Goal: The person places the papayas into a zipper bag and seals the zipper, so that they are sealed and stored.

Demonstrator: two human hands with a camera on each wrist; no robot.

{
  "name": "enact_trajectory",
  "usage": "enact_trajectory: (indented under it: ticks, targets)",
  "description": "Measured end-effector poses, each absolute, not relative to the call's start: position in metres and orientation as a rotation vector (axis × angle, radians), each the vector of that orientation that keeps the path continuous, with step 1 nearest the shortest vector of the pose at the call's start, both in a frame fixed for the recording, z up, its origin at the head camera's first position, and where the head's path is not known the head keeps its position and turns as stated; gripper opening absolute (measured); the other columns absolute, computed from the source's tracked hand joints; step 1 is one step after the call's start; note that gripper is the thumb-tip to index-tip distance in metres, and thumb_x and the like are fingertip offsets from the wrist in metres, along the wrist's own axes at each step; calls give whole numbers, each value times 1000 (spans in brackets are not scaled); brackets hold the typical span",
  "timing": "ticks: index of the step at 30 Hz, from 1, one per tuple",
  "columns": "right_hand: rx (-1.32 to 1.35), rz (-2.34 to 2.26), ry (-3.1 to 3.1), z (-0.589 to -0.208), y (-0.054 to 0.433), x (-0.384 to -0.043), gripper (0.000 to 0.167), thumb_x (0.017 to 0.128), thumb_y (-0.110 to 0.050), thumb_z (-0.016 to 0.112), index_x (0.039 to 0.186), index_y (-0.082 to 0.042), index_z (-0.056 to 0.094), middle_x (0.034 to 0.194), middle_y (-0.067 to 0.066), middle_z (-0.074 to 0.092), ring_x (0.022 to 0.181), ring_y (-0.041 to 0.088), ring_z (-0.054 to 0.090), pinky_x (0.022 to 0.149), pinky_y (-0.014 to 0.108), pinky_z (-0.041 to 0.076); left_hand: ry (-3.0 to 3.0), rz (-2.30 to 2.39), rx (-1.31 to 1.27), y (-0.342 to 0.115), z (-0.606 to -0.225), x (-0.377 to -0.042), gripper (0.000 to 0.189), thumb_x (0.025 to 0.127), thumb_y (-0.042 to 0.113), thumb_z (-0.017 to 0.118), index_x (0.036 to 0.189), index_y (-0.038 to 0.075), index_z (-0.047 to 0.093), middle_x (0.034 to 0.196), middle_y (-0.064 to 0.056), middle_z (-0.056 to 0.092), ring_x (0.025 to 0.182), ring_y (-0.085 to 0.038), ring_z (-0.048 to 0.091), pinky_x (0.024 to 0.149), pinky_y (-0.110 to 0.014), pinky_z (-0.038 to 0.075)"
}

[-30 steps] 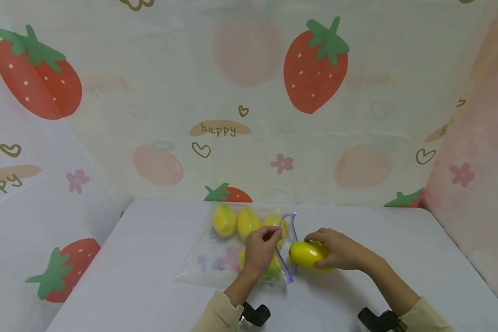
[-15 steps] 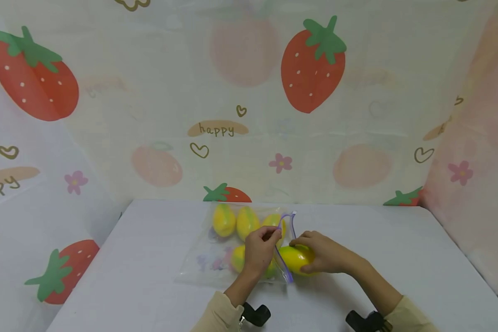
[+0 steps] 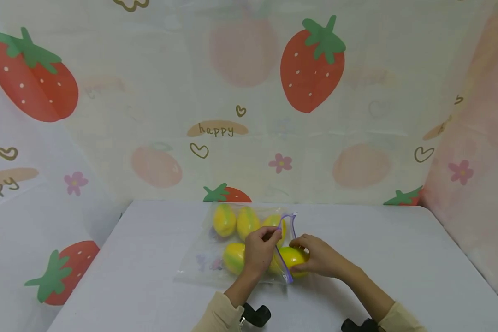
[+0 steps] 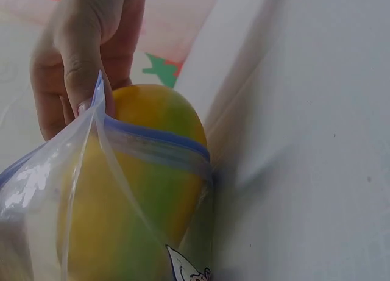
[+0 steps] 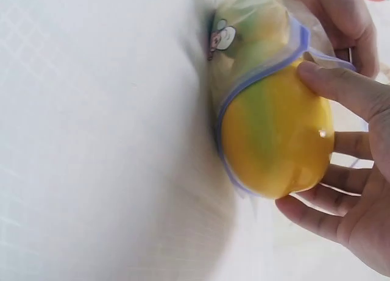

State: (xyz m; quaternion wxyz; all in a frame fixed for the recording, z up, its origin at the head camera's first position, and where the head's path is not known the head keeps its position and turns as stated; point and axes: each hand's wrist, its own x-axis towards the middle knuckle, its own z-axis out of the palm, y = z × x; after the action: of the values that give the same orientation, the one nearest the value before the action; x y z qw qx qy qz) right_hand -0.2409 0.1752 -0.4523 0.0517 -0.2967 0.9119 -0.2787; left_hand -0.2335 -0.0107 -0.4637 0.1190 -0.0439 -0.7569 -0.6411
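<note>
A clear zip bag [image 3: 197, 272] with a purple zip edge lies on the table, its mouth facing right. My left hand [image 3: 259, 251] pinches the upper rim of that mouth and holds it raised. Several yellow-green mangoes [image 3: 225, 220] show through the plastic. My right hand [image 3: 323, 258] holds another mango [image 5: 277, 138] with thumb and fingers spread round its outer end. This mango sits partly inside the mouth, the purple zip [image 5: 250, 80] crossing over it. Part of the near row in the bag is hidden behind my left hand and wrist.
The white table [image 3: 149, 249] meets a backdrop [image 3: 249, 101] printed with strawberries at its far edge. Black camera mounts [image 3: 257, 315] sit at both wrists, below beige sleeves [image 3: 220, 312].
My right hand has moved left, bringing its mango from outside the bag into the mouth. A mango in the near row has shifted left. My left hand has stayed in place.
</note>
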Motion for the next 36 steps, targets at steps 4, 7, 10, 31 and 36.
enact_trajectory:
  ticks: [4, 7, 10, 31, 36]
  targets:
    - [-919, -931, 2743, -458, 176, -241, 53, 77, -38, 81, 116, -7, 64, 110, 2, 66, 99, 18, 59, 89, 44, 52, -2213, -1860, -139, -10, -466, -234, 20, 93, 24, 66, 95, 5, 75, 85, -8, 74, 75, -7, 62, 72, -16, 51]
    - [-920, -982, 2730, -461, 177, -241, 53, 77, -39, 81, 117, -8, 65, 111, 2, 66, 100, 19, 59, 89, 42, 52, -2197, -1867, -150, -10, -466, -234, 21, 93, 24, 66, 94, 5, 74, 85, -8, 74, 76, -7, 62, 71, -16, 51]
    - [-889, -1066, 2682, -463, 179, -241, 54, 77, -36, 82, 118, -7, 64, 114, 5, 65, 102, 21, 59, 87, 39, 53, -2185, -1874, -153, -10, -466, -234, 21, 92, 23, 66, 94, 4, 74, 85, -9, 74, 76, -9, 63, 71, -16, 51]
    - [-702, -1400, 2433, -475, 181, -235, 50, 81, -23, 79, 123, -2, 61, 123, 19, 62, 104, 26, 61, 86, 34, 54, -2209, -1901, -114, -9, -465, -231, 20, 94, 21, 64, 101, 5, 74, 90, -9, 73, 80, -11, 62, 73, -13, 49]
    - [-579, -1514, 2383, -477, 176, -235, 46, 81, -18, 78, 119, 2, 61, 116, 18, 66, 102, 23, 63, 88, 32, 53, -2193, -1897, -124, -9, -465, -232, 21, 93, 23, 66, 99, 5, 74, 89, -9, 74, 80, -11, 63, 74, -13, 50]
